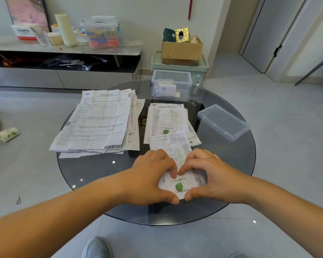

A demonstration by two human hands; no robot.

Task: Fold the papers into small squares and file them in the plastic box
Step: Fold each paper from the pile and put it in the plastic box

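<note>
Head view: worn on the person's head, wide-angle.
Facing: forward and down onto the round glass counter (93, 170).
Nearness: close above its near edge.

Bare tabletop (93, 170) lies open left of the hands. Paper stacks (97, 121) crowd the middle; the box (171, 87) and lid (223, 121) block far and right.

A round glass table (86, 170) stands on pale grey floor tiles (287, 112), a low cabinet (63, 77) along the white wall (147, 15).
</note>
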